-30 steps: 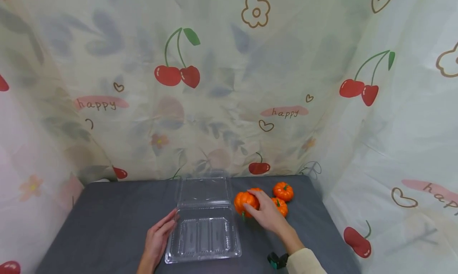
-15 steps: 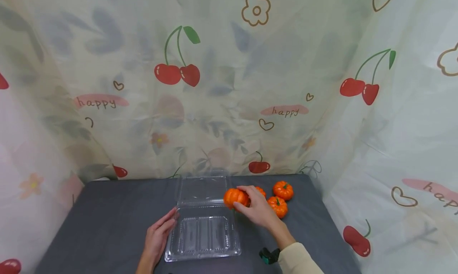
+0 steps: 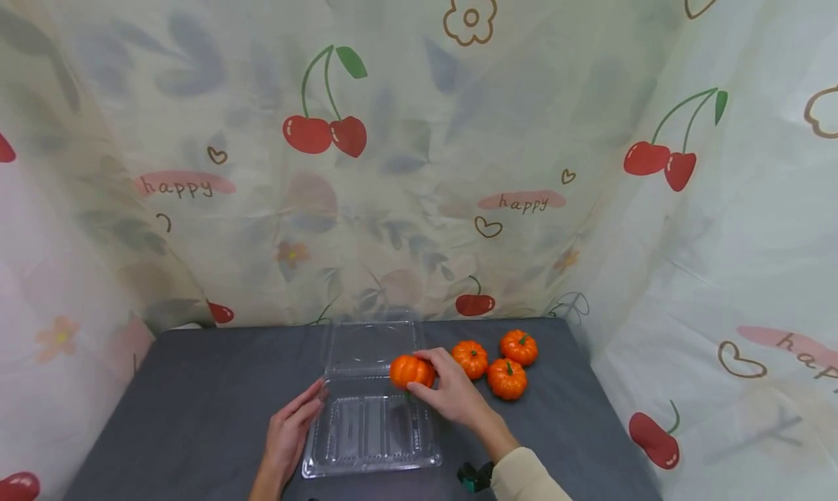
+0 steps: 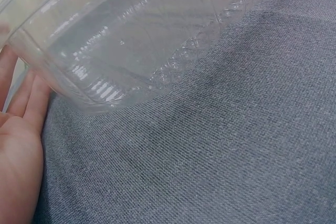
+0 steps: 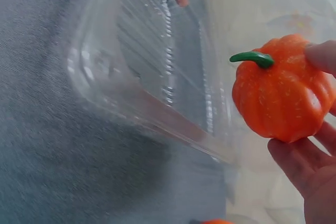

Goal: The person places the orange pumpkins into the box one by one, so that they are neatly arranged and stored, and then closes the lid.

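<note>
My right hand (image 3: 452, 390) grips a small orange pumpkin (image 3: 410, 372) between thumb and fingers. It is above the far right part of a clear plastic clamshell box (image 3: 366, 457). In the right wrist view the pumpkin (image 5: 283, 90) shows its green stem, held clear of the box wall. The box stands with its lid (image 3: 373, 345) folded back toward the curtain. At the left side of the box, my left hand (image 3: 289, 428) rests with fairly straight fingers against the wall. The left wrist view shows those fingers (image 4: 35, 100) touching the clear plastic (image 4: 121, 40).
Three more orange pumpkins, a left one (image 3: 469, 359), a back one (image 3: 519, 348) and a front one (image 3: 507, 379), sit right of the box on the grey cloth (image 3: 196, 414). A printed curtain (image 3: 393, 217) surrounds the table's back and sides.
My right hand has lifted the pumpkin and carried it left, from beside the other pumpkins to over the box. My left hand has stayed at the box's side.
</note>
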Action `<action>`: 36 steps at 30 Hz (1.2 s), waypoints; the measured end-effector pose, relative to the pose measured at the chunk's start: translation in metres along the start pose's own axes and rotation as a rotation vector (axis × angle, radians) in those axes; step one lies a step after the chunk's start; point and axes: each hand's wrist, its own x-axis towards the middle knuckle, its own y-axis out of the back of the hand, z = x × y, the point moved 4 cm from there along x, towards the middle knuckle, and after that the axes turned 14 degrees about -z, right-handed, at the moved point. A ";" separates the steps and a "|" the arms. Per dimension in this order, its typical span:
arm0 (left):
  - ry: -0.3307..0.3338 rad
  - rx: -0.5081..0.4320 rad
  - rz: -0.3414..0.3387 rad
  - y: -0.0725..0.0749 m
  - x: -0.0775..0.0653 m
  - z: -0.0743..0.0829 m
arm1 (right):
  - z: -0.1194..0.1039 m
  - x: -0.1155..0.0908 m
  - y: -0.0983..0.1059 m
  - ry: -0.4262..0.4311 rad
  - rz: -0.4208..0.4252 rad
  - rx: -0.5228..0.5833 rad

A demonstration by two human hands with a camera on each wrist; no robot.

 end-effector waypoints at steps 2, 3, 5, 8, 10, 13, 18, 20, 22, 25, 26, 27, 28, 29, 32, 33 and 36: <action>-0.004 -0.003 0.001 0.000 0.000 0.001 | 0.000 0.002 -0.005 0.009 -0.013 0.002; -0.006 -0.003 -0.001 0.000 0.000 0.001 | 0.001 0.003 -0.008 0.008 -0.019 0.005; -0.007 0.000 -0.005 0.000 -0.001 0.002 | 0.001 0.004 -0.012 0.006 -0.030 0.010; -0.008 0.005 -0.010 0.000 0.000 0.002 | 0.003 0.006 -0.018 0.004 -0.045 0.013; -0.005 0.010 -0.010 0.000 0.001 0.002 | 0.005 0.007 -0.022 0.004 -0.049 0.004; 0.005 0.022 0.003 0.000 0.002 0.002 | 0.006 0.008 -0.026 0.018 -0.046 -0.010; 0.038 0.019 0.038 0.002 0.003 -0.001 | 0.009 0.007 -0.035 0.036 -0.043 -0.014; 0.050 0.013 0.046 0.002 0.002 -0.002 | 0.010 0.007 -0.038 0.032 -0.048 -0.014; 0.052 0.014 0.050 0.002 0.001 -0.003 | 0.012 0.006 -0.040 0.024 -0.054 -0.015; 0.045 0.017 0.045 0.002 0.001 -0.003 | 0.014 0.007 -0.042 0.016 -0.058 -0.022; 0.038 0.019 0.042 0.002 0.002 -0.003 | 0.014 0.007 -0.043 0.016 -0.060 -0.025; 0.035 0.018 0.040 0.002 0.002 -0.002 | 0.014 0.007 -0.043 0.013 -0.064 -0.027; 0.036 0.015 0.040 0.002 0.002 -0.002 | 0.015 0.007 -0.044 0.010 -0.071 -0.031; 0.039 0.012 0.043 0.002 0.002 -0.002 | 0.015 0.007 -0.045 0.007 -0.078 -0.038; 0.036 0.014 0.047 0.001 0.001 -0.002 | 0.016 0.008 -0.047 0.010 -0.092 -0.059; 0.035 0.015 0.049 0.001 0.001 -0.002 | 0.016 0.008 -0.047 0.011 -0.096 -0.067; 0.020 0.030 0.051 0.001 0.000 -0.002 | 0.016 0.008 -0.049 0.014 -0.111 -0.085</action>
